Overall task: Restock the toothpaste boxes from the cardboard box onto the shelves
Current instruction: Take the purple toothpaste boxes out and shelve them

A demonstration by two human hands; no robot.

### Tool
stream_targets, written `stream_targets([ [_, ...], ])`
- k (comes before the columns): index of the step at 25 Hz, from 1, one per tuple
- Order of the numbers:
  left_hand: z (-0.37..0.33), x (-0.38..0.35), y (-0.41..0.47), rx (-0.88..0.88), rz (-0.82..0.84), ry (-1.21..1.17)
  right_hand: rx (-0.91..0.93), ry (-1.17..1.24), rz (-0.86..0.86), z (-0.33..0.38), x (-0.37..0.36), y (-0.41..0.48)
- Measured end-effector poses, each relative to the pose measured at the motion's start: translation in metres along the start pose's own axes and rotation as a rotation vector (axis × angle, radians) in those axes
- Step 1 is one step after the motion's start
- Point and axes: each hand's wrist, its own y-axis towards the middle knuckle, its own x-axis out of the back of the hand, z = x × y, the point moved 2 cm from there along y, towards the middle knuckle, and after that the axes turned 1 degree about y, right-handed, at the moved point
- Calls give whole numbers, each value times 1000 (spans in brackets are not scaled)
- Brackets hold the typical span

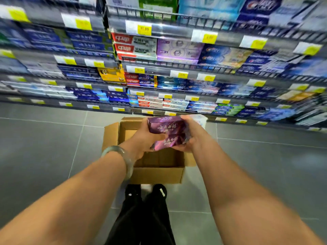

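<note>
Left hand (143,138) and right hand (190,137): both clamped on two stacked purple toothpaste boxes (166,133), arms outstretched. Held above the open cardboard box (155,175) on the grey floor (44,147). Bare floor left and right. Stocked shelves (177,68) beyond.

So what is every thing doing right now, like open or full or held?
Cardboard box: open, flaps out, on the floor, inside looks mostly empty.
Purple boxes: closed, stacked, held above the cardboard box.
Left hand: gripping the purple boxes.
Right hand: gripping them too.
Shelves: stocked with boxes.
Bracelet: on the left wrist.
</note>
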Motion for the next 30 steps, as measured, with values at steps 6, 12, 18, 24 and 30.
stream_targets([
  [6, -80, -12, -59, -180, 41, 116, 174, 9, -24, 44, 2, -99],
  [12, -133, 5, -123, -290, 30, 159, 297, 31, -28, 45, -5, -165],
  [18, -139, 66, -196, -329, 3, 128, 568, -139, -59, 37, -23, -212],
  [24, -131, 139, -271, -386, -42, 32, 626, -334, 163, 4, -82, -292],
  [30, -139, 205, -346, -483, -174, -111, 777, -397, 224, -13, -162, -349],
])
